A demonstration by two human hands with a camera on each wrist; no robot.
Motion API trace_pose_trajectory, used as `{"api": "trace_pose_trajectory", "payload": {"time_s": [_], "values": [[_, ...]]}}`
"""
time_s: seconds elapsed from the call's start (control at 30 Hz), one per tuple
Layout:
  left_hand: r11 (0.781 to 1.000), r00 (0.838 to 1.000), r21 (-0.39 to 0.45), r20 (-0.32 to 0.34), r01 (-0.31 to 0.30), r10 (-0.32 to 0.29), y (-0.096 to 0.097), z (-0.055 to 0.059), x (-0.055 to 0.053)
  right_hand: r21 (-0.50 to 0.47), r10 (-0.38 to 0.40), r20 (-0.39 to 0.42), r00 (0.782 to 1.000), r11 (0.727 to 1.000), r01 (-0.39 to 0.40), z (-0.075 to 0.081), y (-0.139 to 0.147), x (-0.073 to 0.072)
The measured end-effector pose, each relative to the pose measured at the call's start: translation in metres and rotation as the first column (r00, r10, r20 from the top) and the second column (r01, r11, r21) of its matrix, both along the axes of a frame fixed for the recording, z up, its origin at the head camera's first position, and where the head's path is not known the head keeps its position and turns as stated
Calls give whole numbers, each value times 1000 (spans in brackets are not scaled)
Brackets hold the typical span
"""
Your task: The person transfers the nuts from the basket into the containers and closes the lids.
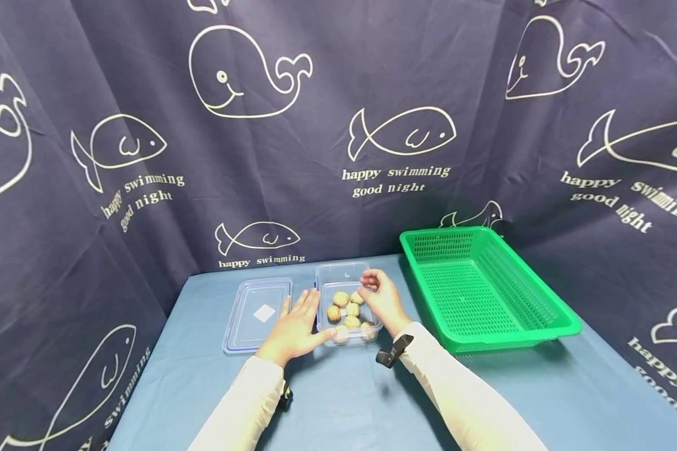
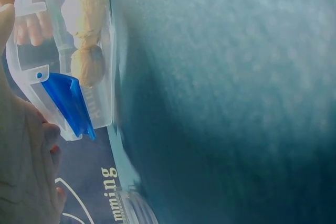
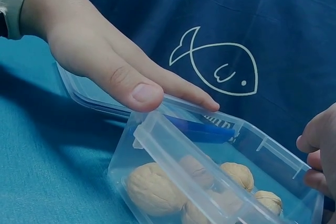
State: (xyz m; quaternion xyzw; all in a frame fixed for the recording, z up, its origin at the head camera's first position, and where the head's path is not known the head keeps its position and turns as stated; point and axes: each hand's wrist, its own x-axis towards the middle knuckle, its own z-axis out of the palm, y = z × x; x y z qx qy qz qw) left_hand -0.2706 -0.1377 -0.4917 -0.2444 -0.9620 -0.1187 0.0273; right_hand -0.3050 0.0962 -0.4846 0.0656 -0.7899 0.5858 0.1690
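Note:
Several walnuts (image 1: 352, 309) lie in a clear plastic box (image 1: 338, 270) with blue clips, mostly toward its near end. My left hand (image 1: 297, 329) rests against the box's left side, fingers straight and thumb near the front corner. In the right wrist view, the left hand's thumb (image 3: 144, 93) touches the box's corner. My right hand (image 1: 385, 302) hangs over the box's right rim with loosely bent fingers. Between its thumb and fingers (image 3: 313, 158) no walnut shows. Through the box wall in the left wrist view, fingertips (image 2: 34, 29) appear.
The clear lid (image 1: 254, 313) with a blue seal and a white label lies flat left of the box. A green perforated basket (image 1: 468, 307) stands to the right. Dark printed curtains (image 1: 327, 188) enclose the blue-covered table (image 1: 338, 401).

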Motion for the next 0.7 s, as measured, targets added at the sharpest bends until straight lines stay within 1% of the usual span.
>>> {"api": "trace_pose_trajectory", "payload": {"time_s": [0.07, 0.2, 0.27, 0.37, 0.5, 0.53, 0.6, 0.67, 0.7], "values": [[1000, 1000, 3, 0, -2, 2, 1, 0, 0, -1, -2, 3, 1000, 1000, 2, 2, 0, 0], [999, 1000, 40, -11, 9, -8, 0, 1, 0, 7, -8, 10, 1000, 1000, 8, 8, -1, -2], [998, 1000, 58, -15, 13, -12, -1, 1, -1, 26, -10, 13, 1000, 1000, 10, 13, -3, -2], [993, 1000, 120, -20, 9, -6, -8, 4, -3, 92, -36, 29, 999, 995, 33, 20, -8, -3], [981, 999, 187, -5, -52, 54, -25, 10, -7, 152, -58, 33, 998, 987, 52, 30, -18, -4], [978, 997, 197, 9, -75, 75, -30, 12, -8, 151, -49, 26, 998, 988, 45, 32, -22, -5], [971, 993, 211, 17, -117, 116, -42, 14, -11, 139, -26, 20, 999, 990, 23, 37, -30, -5], [961, 989, 234, 32, -149, 146, -55, 16, -14, 133, 0, 13, 1000, 991, -1, 42, -39, -6], [956, 987, 242, 29, -163, 161, -61, 15, -16, 135, 13, 8, 1000, 991, -14, 44, -44, -7]]}}
